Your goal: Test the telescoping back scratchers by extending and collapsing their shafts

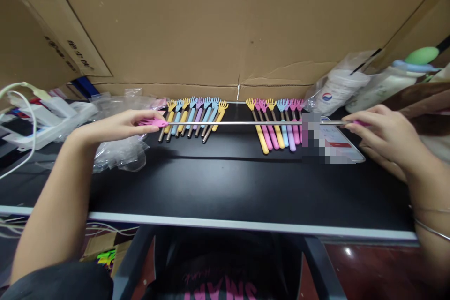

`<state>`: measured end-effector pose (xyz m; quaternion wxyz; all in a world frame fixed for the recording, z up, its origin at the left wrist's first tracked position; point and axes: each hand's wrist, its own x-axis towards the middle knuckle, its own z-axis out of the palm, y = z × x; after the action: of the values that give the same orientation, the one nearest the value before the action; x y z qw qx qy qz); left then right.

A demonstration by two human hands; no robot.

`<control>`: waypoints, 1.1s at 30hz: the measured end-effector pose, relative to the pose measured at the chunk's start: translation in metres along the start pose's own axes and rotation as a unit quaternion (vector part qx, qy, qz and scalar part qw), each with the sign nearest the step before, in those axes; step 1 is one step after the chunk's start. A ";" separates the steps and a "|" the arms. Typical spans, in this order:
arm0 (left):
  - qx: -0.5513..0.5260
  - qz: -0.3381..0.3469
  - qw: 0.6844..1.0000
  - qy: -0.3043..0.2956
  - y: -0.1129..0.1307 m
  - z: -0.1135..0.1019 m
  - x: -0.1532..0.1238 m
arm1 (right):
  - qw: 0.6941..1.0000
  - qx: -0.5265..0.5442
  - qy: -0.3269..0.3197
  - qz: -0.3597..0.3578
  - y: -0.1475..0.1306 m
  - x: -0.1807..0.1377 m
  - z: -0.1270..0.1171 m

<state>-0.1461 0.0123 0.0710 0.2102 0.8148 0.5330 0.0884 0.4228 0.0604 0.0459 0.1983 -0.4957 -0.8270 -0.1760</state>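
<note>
An extended telescopic back scratcher (pixel 239 123) stretches level above the desk, its thin metal rod running between my hands. My left hand (pixel 119 126) is closed on its pink claw end. The other end, where a bit of pink shows, is gripped by my right hand (pixel 386 133). Behind the rod on the left lie several collapsed back scratchers (pixel 199 117) in yellow, blue and purple, with their metal tubes toward me. To the right, a second row of back scratchers (pixel 272 131) in yellow, pink, blue and purple has the coloured handles toward me.
Clear plastic bags (pixel 121 154) lie beneath my left forearm, beside a white power strip (pixel 45 126) with cables. A phone (pixel 341 143), partly blurred out, rests near my right hand. Behind it stand a bagged cup (pixel 339 91) and a bottle (pixel 390 84). Cardboard (pixel 211 23) walls the back.
</note>
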 end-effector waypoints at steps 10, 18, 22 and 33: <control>-0.005 -0.032 0.999 0.004 -0.007 0.000 -0.003 | 0.998 0.050 -0.040 0.016 0.005 -0.004 0.001; -0.025 -0.063 0.998 0.014 -0.010 0.000 -0.005 | 0.988 0.126 -0.065 0.058 -0.007 -0.004 -0.006; -0.051 -0.047 0.994 0.083 -0.015 -0.004 -0.006 | 0.983 0.141 -0.066 0.092 -0.008 -0.006 -0.007; -0.122 -0.076 0.942 0.303 -0.013 -0.005 -0.006 | 0.957 0.232 -0.032 0.170 -0.018 -0.006 -0.013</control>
<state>-0.1612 0.0127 0.0702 0.1427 0.6741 0.6173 0.3796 0.4113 0.0412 0.0523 0.3083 -0.5747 -0.7545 0.0735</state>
